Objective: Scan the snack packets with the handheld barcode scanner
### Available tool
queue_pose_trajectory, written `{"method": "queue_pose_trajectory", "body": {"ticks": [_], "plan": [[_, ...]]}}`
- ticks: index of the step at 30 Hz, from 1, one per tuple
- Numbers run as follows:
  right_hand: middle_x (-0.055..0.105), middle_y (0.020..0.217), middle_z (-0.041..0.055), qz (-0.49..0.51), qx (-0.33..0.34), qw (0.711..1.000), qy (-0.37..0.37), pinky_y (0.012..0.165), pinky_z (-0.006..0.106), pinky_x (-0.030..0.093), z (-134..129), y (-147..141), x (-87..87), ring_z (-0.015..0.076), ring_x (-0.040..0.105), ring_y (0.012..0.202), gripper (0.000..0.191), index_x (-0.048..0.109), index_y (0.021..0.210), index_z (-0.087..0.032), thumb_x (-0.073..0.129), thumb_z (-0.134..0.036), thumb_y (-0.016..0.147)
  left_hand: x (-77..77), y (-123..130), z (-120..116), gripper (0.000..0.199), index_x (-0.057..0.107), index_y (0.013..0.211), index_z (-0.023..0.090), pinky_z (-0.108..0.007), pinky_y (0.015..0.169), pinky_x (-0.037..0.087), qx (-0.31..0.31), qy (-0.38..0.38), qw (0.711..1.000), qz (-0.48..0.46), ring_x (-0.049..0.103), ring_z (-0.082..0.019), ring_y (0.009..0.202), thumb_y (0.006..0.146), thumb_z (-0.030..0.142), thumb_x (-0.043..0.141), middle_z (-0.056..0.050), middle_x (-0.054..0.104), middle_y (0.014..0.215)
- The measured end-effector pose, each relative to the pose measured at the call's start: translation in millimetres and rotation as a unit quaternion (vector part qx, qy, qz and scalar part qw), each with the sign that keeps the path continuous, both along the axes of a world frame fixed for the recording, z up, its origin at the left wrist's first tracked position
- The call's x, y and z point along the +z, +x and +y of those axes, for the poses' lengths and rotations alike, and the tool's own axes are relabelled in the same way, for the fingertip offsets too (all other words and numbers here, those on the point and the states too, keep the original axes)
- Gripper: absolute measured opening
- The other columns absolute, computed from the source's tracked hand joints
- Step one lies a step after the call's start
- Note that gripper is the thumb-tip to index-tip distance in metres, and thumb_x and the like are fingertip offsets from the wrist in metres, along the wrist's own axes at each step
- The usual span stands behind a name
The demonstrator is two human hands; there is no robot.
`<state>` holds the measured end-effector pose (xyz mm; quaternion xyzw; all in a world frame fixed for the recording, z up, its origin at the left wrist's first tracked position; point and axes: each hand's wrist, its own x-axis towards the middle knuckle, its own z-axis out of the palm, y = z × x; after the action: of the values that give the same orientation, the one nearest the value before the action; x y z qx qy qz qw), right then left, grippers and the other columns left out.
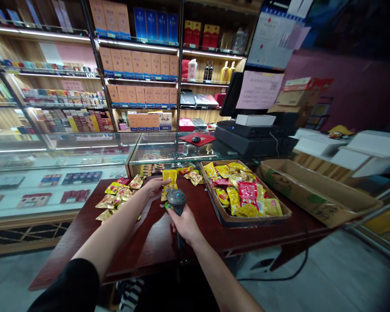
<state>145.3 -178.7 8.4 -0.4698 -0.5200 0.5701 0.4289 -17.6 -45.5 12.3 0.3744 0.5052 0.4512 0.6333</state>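
Observation:
My right hand [186, 223] is wrapped round the handle of a dark handheld barcode scanner [176, 197], its head tilted toward the far side of the table. Just beyond it, my left hand [155, 186] pinches the left edge of a yellow snack packet [170, 177] and holds it up in front of the scanner. To the left, partly behind my left forearm, lies a loose pile of gold and yellow packets [118, 195]. A shallow cardboard box [216, 210] full of yellow, gold and red packets stands to the right of the scanner.
All this rests on a dark red wooden table [149, 242]. An open long carton [331, 212] sits at the right. Behind are a glass counter [117, 149], a monitor [232, 95] and a mouse [196, 139]. A black cable [289, 277] hangs below the table.

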Motion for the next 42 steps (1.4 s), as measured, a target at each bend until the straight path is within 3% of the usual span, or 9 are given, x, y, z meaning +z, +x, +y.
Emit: {"method": "queue_pose_trajectory", "body": {"ticks": [4, 9, 13, 17, 24, 28, 36, 42], "plan": [[0.048, 0.044, -0.0085, -0.014, -0.015, 0.999, 0.026, 0.033, 0.019, 0.036, -0.6, -0.8, -1.3, 0.0095, 0.045, 0.033, 0.034, 0.051, 0.093, -0.018, 0.062, -0.044, 0.074, -0.8, 0.3, 0.3, 0.041, 0.069, 0.094, 0.013, -0.025, 0.065, 0.053, 0.002, -0.002, 1.0, -0.005, 0.067, -0.017, 0.074, 0.058, 0.025, 0.084, -0.01, 0.072, 0.091], [0.047, 0.044, -0.0093, -0.014, -0.018, 1.0, 0.021, 0.032, 0.018, 0.036, -2.1, -0.3, 3.0, 0.0092, 0.045, 0.032, 0.032, 0.05, 0.094, -0.018, 0.061, -0.041, 0.075, 0.9, 0.3, -0.7, 0.038, 0.068, 0.091, 0.012, -0.023, 0.06, 0.053, -0.004, -0.019, 1.0, -0.007, 0.067, -0.016, 0.07, 0.057, 0.02, 0.084, -0.01, 0.072, 0.089], [0.048, 0.044, -0.0091, 0.036, -0.004, 0.999, -0.015, 0.033, 0.019, 0.036, 0.1, 7.3, 16.0, 0.0086, 0.045, 0.033, 0.029, 0.049, 0.088, -0.018, 0.063, -0.038, 0.072, 6.8, 4.4, -4.1, 0.033, 0.068, 0.089, 0.014, -0.021, 0.058, 0.053, -0.019, -0.021, 1.0, -0.013, 0.066, -0.015, 0.068, 0.061, 0.022, 0.082, -0.008, 0.072, 0.087], [0.058, 0.061, -0.004, 0.142, -0.006, 0.989, -0.038, 0.035, 0.018, 0.038, 12.5, 29.3, 36.3, 0.0066, 0.048, 0.04, 0.032, 0.05, 0.082, -0.017, 0.07, -0.038, 0.066, 18.2, 19.1, -4.0, 0.026, 0.067, 0.087, 0.016, -0.02, 0.058, 0.053, -0.015, -0.034, 0.999, -0.027, 0.065, -0.013, 0.065, 0.065, 0.023, 0.08, -0.005, 0.072, 0.083], [0.06, 0.07, -0.0016, 0.235, -0.058, 0.97, -0.025, 0.037, 0.018, 0.039, 53.0, 93.3, 72.9, 0.0056, 0.048, 0.045, 0.034, 0.055, 0.079, -0.016, 0.077, -0.035, 0.06, 51.8, 81.6, 12.2, 0.03, 0.066, 0.096, 0.014, -0.027, 0.071, 0.057, -0.086, -0.035, 0.993, -0.066, 0.069, -0.018, 0.076, 0.069, 0.022, 0.077, -0.009, 0.072, 0.091], [0.058, 0.06, -0.0024, 0.244, -0.07, 0.967, -0.025, 0.038, 0.017, 0.038, 74.4, 133.9, 86.8, 0.0059, 0.047, 0.043, 0.03, 0.056, 0.077, -0.016, 0.075, -0.034, 0.063, 64.8, 124.3, 31.6, 0.031, 0.066, 0.1, 0.012, -0.028, 0.072, 0.057, -0.143, -0.023, 0.986, -0.082, 0.07, -0.019, 0.079, 0.071, 0.021, 0.075, -0.012, 0.071, 0.098], [0.053, 0.05, -0.0017, 0.251, -0.093, 0.963, -0.027, 0.039, 0.018, 0.039, 108.2, 217.9, 99.0, 0.0073, 0.048, 0.043, 0.022, 0.059, 0.073, -0.013, 0.07, -0.032, 0.072, 67.8, 201.8, 98.8, 0.034, 0.066, 0.099, 0.011, -0.026, 0.067, 0.057, -0.156, -0.018, 0.986, -0.047, 0.07, -0.019, 0.075, 0.069, 0.022, 0.077, -0.012, 0.071, 0.095], [0.056, 0.062, 0.001, 0.302, -0.149, 0.941, -0.02, 0.038, 0.016, 0.039, 119.3, 277.8, 111.0, 0.006, 0.046, 0.046, 0.015, 0.059, 0.072, -0.013, 0.07, -0.023, 0.071, 70.5, 244.2, 135.8, 0.026, 0.067, 0.093, 0.01, -0.026, 0.062, 0.057, -0.153, -0.023, 0.987, -0.036, 0.069, -0.018, 0.067, 0.071, 0.019, 0.075, -0.011, 0.072, 0.085]]}}
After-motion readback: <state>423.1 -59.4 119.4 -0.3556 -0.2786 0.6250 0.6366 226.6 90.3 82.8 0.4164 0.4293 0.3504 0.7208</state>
